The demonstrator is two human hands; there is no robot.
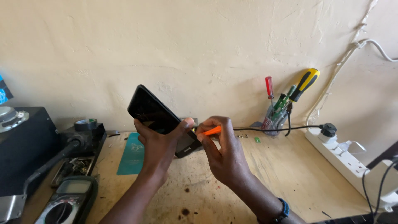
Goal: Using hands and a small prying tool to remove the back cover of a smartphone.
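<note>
Two hands up over the desk [273,166], both busy on one black smartphone [159,118]. Left hand [155,143] wraps the phone from below, thumb across its lower part, gripping it tilted, top corner pointing up-left toward the wall. Phone is slim, dark, glossy screen side facing the camera, faint crack lines near the lower left of the glass; bottom end partly hidden by the fingers. Right hand [222,151] pinches a thin orange pry tool [212,131], tip touching the phone's edge by the left thumb. Phone is held in the air above the desk, mid-frame, not resting on anything. On the desk: teal flat pad [132,154] just left of the left wrist, multimeter [68,201] bottom left, tape roll [85,124] on a black unit, cup of screwdrivers [277,118] at the wall, white power strip [344,155] on the right.
</note>
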